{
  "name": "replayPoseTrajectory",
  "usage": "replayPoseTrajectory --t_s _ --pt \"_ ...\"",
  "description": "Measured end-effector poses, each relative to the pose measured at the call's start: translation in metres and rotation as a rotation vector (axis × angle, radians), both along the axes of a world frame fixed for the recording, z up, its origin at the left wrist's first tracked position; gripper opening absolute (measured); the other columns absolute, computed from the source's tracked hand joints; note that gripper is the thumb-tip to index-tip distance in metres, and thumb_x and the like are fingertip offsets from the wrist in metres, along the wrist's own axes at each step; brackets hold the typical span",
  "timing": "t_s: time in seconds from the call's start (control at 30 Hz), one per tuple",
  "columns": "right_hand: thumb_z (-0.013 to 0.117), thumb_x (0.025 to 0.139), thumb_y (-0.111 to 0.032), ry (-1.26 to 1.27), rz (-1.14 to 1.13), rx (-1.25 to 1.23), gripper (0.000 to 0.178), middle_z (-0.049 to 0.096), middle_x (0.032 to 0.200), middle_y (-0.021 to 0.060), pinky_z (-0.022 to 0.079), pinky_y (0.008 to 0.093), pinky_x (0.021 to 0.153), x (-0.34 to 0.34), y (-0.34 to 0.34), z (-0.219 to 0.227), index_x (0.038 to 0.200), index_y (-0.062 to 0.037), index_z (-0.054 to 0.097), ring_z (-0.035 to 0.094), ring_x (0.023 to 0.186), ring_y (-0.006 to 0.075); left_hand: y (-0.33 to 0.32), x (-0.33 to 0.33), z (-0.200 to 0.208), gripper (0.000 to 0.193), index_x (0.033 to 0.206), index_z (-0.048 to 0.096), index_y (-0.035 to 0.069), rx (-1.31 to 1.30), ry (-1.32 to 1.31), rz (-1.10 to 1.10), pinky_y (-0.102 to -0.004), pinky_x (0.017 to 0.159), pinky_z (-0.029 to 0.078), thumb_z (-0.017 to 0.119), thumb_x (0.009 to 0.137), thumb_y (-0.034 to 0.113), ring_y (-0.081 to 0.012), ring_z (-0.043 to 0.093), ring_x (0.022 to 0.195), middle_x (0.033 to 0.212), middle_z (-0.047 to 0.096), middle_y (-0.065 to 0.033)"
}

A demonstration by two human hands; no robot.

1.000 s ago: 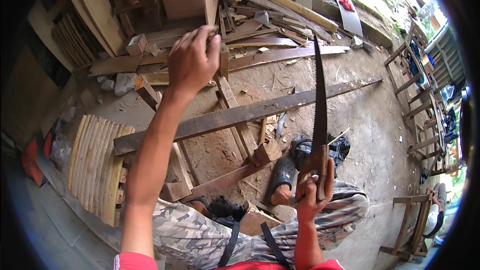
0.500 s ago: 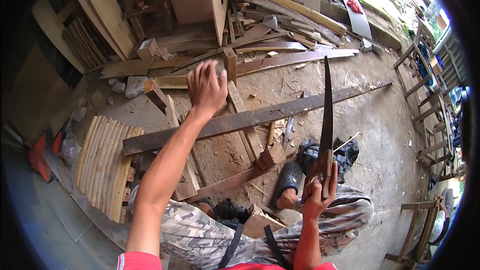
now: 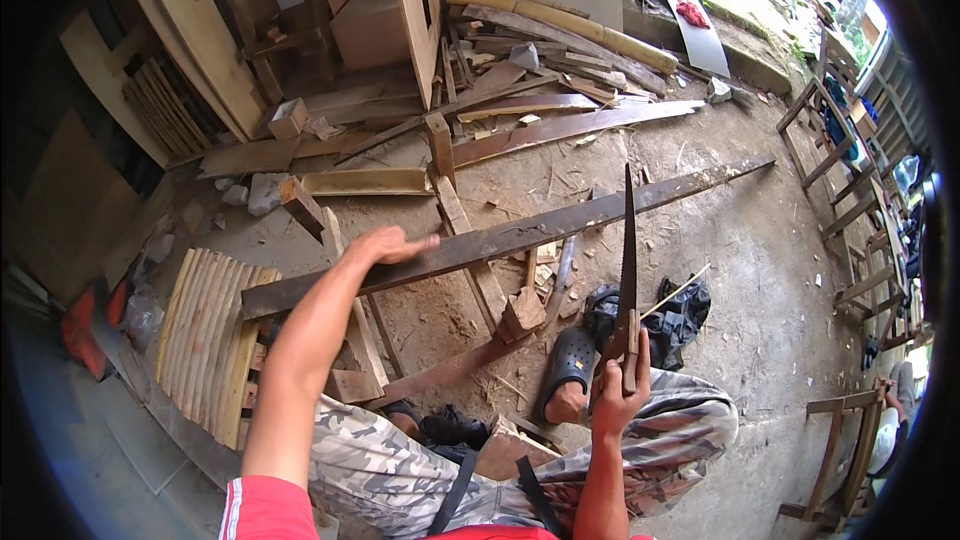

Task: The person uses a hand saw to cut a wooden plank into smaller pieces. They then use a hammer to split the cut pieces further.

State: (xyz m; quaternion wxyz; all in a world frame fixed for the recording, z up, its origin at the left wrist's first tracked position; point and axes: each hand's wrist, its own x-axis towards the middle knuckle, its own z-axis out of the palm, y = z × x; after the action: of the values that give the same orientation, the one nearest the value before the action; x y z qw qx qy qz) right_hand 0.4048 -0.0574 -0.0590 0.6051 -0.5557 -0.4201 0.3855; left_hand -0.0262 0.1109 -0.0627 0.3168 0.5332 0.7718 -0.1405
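A long dark wooden plank (image 3: 540,234) lies slanting across a low wooden frame (image 3: 470,260). My left hand (image 3: 388,244) is over the plank's left part, its fingers stretched to the right and slightly blurred; whether it presses on the wood I cannot tell. In my right hand (image 3: 620,395) is the wooden handle of a handsaw (image 3: 628,260), held upright above my right knee. Its blade points away from me, teeth facing left, and stands clear of the plank from what shows.
Left of my legs sits a slatted wooden piece (image 3: 205,330). Scrap boards and a bamboo pole (image 3: 560,25) are piled at the back. By my clog (image 3: 570,370) lies a black plastic bag (image 3: 680,315). Wooden frames (image 3: 850,210) line the right side, where another person (image 3: 890,430) is partly visible.
My left hand has come down from above the frame's post to the plank, its fingers swinging to the right. The saw has dropped slightly in view, still in my right hand.
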Motion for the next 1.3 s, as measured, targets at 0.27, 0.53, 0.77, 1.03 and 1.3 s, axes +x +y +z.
replayPoseTrajectory --t_s 0.27,0.53,0.77,1.03,1.3 --pt "0.053 0.087 0.003 0.017 0.034 -0.022 0.063 0.059 0.140 0.0142 0.049 0.0288 0.096 -0.010 -0.002 -0.001 0.150 0.0044 0.046 0.062 0.113 0.0196 -0.051 0.015 0.037 0.087 0.092 0.072 -0.001 0.375 0.243 -0.303 -0.0492 0.078 0.057 0.083 0.058 0.078 -0.0355 0.073 0.091 0.089 0.075 -0.0169" --pt "0.052 0.090 0.004 -0.003 -0.013 0.070 0.063 0.059 0.138 0.0126 0.050 0.0247 0.086 -0.011 -0.007 -0.002 0.152 0.0035 0.043 0.062 0.102 0.0137 -0.090 0.024 0.006 0.052 0.106 0.060 0.005 0.897 0.402 -0.396 -0.0426 0.083 0.046 0.086 0.066 0.027 -0.0270 0.063 0.099 0.100 0.065 -0.0100" --pt "0.051 0.092 0.004 -0.009 -0.063 0.070 0.062 0.062 0.134 0.0113 0.047 0.0208 0.069 -0.014 -0.009 0.003 0.153 0.0021 0.041 0.057 0.079 0.0078 -0.125 0.041 -0.014 0.046 0.101 0.053 0.007 1.020 0.580 -0.681 -0.0403 0.083 0.039 0.079 0.064 0.017 -0.0255 0.050 0.095 0.100 0.049 -0.0089" --pt "0.054 0.090 0.003 -0.028 -0.051 0.052 0.062 0.063 0.132 0.0125 0.049 0.0224 0.067 -0.019 -0.004 -0.014 0.151 0.0016 0.045 0.057 0.078 0.0088 -0.089 0.057 0.065 0.055 0.108 0.059 0.002 0.645 0.150 -0.305 -0.0429 0.089 0.042 0.070 0.088 0.052 -0.0280 0.054 0.107 0.106 0.057 -0.0129" --pt "0.052 0.090 0.004 0.058 0.014 -0.026 0.062 0.063 0.130 0.0115 0.049 0.0217 0.067 -0.021 -0.009 0.001 0.152 0.0020 0.044 0.057 0.078 0.0078 -0.048 0.035 0.001 0.045 0.134 0.048 0.009 1.418 0.563 -0.251 -0.0522 0.095 0.039 0.040 0.106 0.044 -0.0290 0.053 0.115 0.126 0.057 -0.0137"
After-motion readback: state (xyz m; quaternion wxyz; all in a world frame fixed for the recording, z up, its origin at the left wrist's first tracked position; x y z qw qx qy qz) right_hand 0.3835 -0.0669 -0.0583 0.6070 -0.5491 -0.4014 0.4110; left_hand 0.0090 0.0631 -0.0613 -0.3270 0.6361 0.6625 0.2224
